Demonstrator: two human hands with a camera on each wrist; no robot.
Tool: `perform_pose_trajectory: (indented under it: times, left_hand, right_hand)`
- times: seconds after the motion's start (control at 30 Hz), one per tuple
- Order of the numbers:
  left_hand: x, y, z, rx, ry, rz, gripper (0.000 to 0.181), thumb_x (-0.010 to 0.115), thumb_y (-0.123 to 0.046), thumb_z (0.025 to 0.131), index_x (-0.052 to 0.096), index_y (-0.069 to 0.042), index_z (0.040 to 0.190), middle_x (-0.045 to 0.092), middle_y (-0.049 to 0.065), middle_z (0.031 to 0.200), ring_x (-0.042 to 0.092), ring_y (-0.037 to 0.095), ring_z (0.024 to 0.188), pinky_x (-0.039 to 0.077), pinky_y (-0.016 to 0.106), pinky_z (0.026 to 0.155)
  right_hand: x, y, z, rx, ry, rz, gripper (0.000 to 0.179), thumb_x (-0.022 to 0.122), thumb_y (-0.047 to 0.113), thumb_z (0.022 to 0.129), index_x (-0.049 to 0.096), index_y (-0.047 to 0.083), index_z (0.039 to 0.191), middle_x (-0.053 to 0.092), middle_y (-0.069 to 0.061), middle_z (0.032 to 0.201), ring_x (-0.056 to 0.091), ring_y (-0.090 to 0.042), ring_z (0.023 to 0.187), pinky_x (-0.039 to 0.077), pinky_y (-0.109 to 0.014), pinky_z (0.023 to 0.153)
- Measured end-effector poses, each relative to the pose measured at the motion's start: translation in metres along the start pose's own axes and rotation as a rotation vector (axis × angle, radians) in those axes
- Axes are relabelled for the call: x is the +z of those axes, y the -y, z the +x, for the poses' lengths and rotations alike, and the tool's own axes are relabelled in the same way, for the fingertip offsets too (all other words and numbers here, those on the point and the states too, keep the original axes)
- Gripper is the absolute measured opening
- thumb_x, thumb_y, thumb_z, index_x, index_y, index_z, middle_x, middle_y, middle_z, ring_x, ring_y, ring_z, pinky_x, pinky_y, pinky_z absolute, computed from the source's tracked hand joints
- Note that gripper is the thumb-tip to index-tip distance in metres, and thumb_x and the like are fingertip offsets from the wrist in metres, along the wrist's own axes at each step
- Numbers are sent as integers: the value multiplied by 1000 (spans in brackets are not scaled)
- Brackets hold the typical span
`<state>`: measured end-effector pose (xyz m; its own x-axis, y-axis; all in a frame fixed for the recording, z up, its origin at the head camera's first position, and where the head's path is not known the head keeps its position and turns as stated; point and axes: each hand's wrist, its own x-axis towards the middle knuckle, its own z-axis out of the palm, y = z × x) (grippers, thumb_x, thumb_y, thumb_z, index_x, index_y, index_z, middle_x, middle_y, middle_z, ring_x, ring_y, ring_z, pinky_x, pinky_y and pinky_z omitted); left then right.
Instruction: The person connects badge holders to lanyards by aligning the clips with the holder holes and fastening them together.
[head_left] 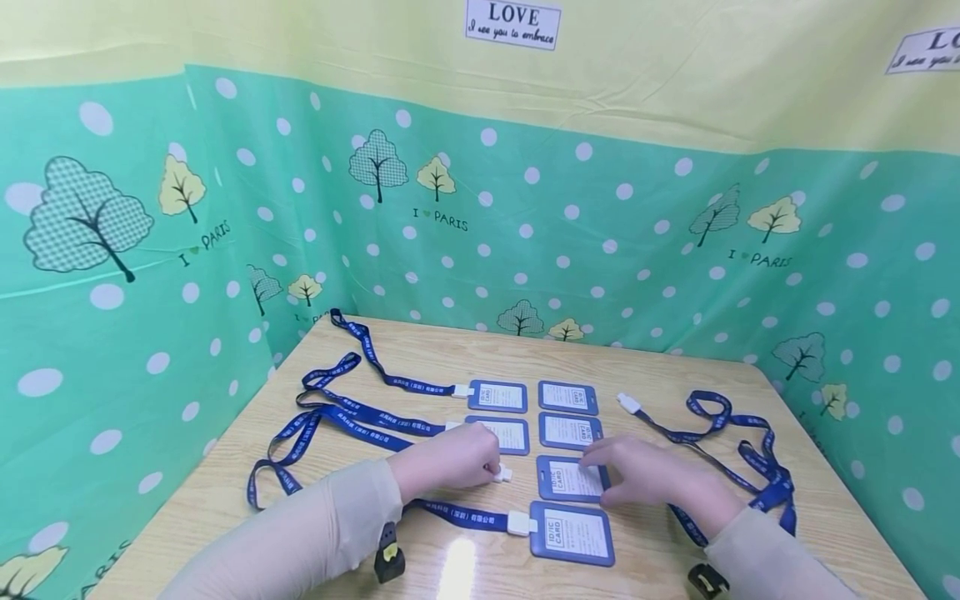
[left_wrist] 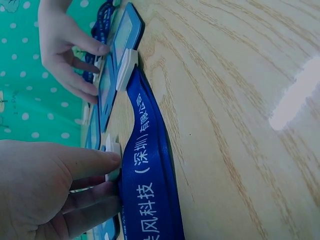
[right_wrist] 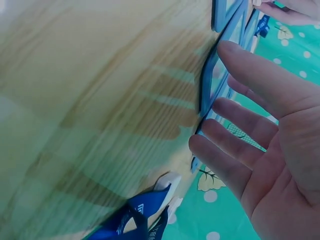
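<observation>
Between thumb and fingers my left hand [head_left: 459, 457] pinches the white plastic clip [head_left: 502, 474] of a blue lanyard [left_wrist: 117, 160]. My right hand [head_left: 648, 473] is over the right end of a blue ID card holder [head_left: 557, 478], third from the back in the right column. Its fingers are spread and loosely bent, with the thumb tip [right_wrist: 229, 47] at the holder's edge. Nearest the front, another card holder [head_left: 572, 533] is joined to a white clip [head_left: 519, 523] on a printed blue lanyard [head_left: 465, 515].
Two more card holders [head_left: 567, 397] [head_left: 572, 431] lie behind in the right column. Two others [head_left: 498, 396] [head_left: 506, 435], with lanyards [head_left: 416, 385] stretching left, lie in the left column. A loosely coiled lanyard [head_left: 772, 467] lies at right on the wooden table [head_left: 637, 367]. A patterned curtain [head_left: 480, 208] surrounds the table.
</observation>
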<state>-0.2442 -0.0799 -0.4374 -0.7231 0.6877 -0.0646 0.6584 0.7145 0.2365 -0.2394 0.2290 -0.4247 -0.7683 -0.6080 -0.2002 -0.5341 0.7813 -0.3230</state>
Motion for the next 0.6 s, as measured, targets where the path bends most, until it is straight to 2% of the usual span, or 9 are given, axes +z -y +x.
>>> perform_pose_trajectory:
  times: [0.2,0.37,0.6]
  left_hand:
    - [0,-1,1,-7,5,-5,9,76,-17,91,82,-20,85,64,-14,74,54,1,59,47,15,60]
    - [1,-1,1,0,3,-1,14,76,-16,91,80,-21,78,58,-15,67,51,2,55,46,16,56]
    - [2,1,2,2,-1,6,10,77,-16,90,82,-20,82,62,-15,71,52,1,58,46,14,58]
  right_hand:
    - [2,1,1,7,8,6,48,87,26,79,73,20,125,61,-8,140,53,-36,132,42,-59,108]
    - [4,3,2,15,4,2,48,87,25,79,73,20,124,62,-6,139,54,-35,131,44,-58,107]
    - [5,4,5,-10,-5,-2,46,87,24,79,74,20,123,64,-4,136,56,-33,130,46,-56,106]
